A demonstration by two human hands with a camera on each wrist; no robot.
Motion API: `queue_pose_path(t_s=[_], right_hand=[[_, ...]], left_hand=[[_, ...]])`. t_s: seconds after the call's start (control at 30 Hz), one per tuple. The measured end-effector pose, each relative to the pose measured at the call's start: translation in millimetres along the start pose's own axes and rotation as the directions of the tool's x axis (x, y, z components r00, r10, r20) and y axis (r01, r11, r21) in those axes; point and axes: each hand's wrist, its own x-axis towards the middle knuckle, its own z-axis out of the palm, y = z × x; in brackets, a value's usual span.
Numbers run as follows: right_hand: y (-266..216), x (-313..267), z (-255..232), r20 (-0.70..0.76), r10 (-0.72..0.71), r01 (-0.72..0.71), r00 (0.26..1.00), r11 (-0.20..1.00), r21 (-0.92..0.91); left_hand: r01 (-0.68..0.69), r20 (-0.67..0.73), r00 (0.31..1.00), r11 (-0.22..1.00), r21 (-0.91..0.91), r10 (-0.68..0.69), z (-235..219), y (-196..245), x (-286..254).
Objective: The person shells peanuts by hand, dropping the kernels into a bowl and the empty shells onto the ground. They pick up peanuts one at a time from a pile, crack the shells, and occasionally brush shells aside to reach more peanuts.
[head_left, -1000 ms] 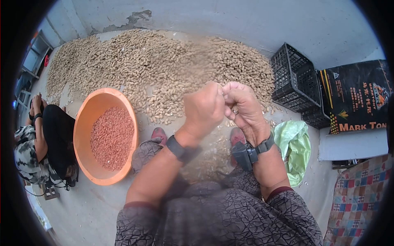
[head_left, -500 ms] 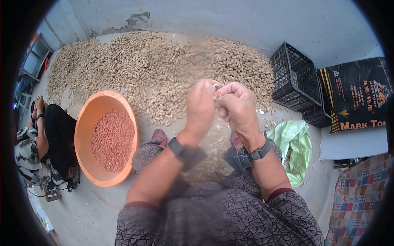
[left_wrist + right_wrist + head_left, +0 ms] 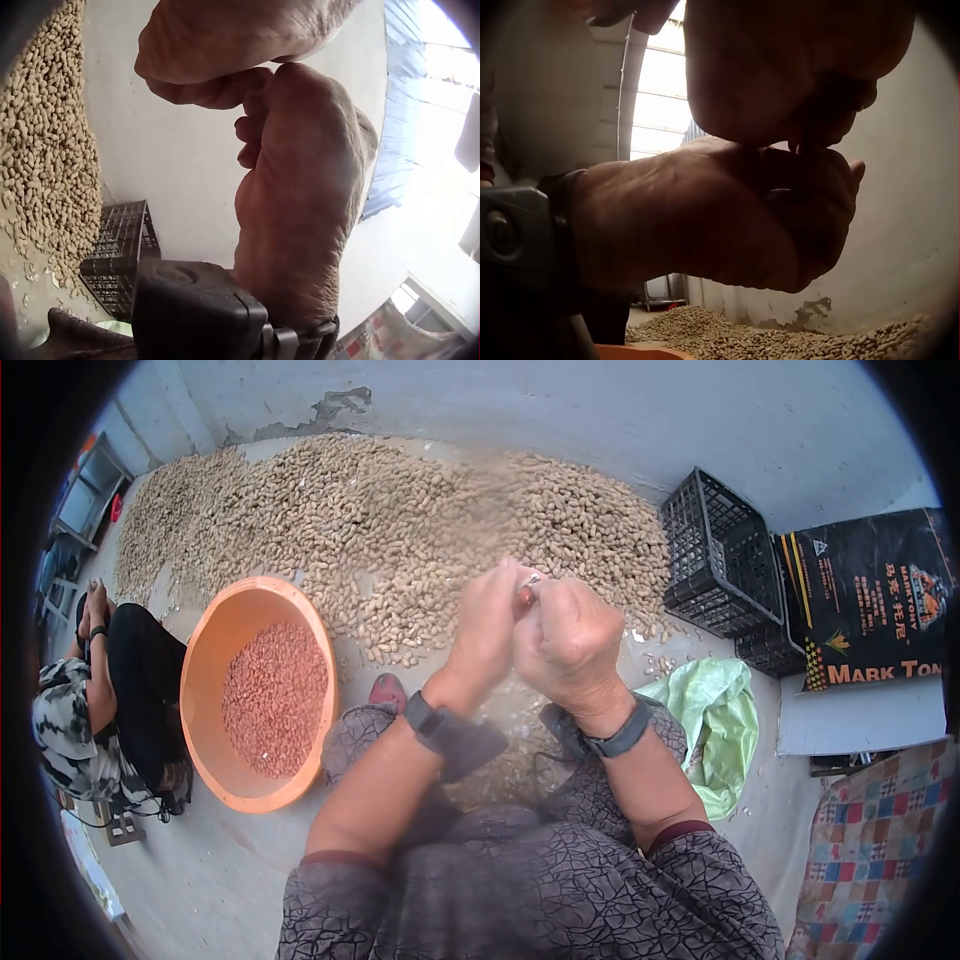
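Peanut in its pale tan shell [image 3: 527,586], pinched between the two hands held together at chest height, above the person's knees. Left hand [image 3: 487,628] and right hand [image 3: 568,640] both curl their fingers round it, knuckles touching; only a sliver of shell and a reddish bit show at the fingertips. Wrist views show the fists pressed close, the nut itself hidden.

Handling, as judged: very light, dry, brittle shell that should crack under thumb pressure along its seam; the kernel inside is small, smooth and easy to drop. Best held at the two ends, thumbs on the seam.

Surface: bare grey concrete floor [image 3: 250,860], dusty, with shell scraps near the feet. No table.

Room:
- broad heap of unshelled tan peanuts [image 3: 380,530] spread across the far floor, up to a grey plaster wall [image 3: 600,410] with a flaked patch
- round orange plastic basin [image 3: 205,660], near left, part filled with reddish shelled kernels [image 3: 273,698]
- second person seated at far left, camouflage top [image 3: 60,730]
- black plastic lattice crate [image 3: 715,555], far right
- black printed sack [image 3: 870,600] right of it
- crumpled light green plastic bag [image 3: 715,720], near right
- checked patchwork cloth [image 3: 870,840], near right corner
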Motion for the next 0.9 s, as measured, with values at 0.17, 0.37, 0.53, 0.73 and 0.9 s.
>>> queue_pose_path(t_s=[0.17, 0.37, 0.53, 0.73, 0.9], right_hand=[[4.8, -0.4, 0.0, -0.012, 0.014, -0.014, 1.000, 1.000, 0.003], [11.8, 6.5, -18.7, 0.142, 0.444, -0.466, 0.884, 0.831, 0.304], [28.5, 20.0, -41.5, 0.552, 0.542, -0.773, 0.633, 0.472, 0.423], [33.8, 21.1, -39.6, 0.544, 0.667, -0.855, 0.509, 0.320, 0.408], [27.3, 18.0, -28.0, 0.593, 0.666, -0.871, 0.453, 0.190, 0.453]], left_hand=[[0.114, 0.004, 0.993, 0.969, -0.218, -0.116, -4.9, -6.2, 5.0], [0.294, 0.092, 0.956, 0.902, -0.315, -0.280, -5.3, 16.5, 2.3], [0.214, 0.336, 0.883, 0.919, 0.333, -0.327, -7.0, 40.8, -0.9], [0.124, 0.216, 0.953, 0.926, 0.356, -0.211, -6.2, 39.9, -0.3], [0.041, 0.241, 0.966, 0.978, 0.203, -0.091, 0.7, 37.8, -2.9]])
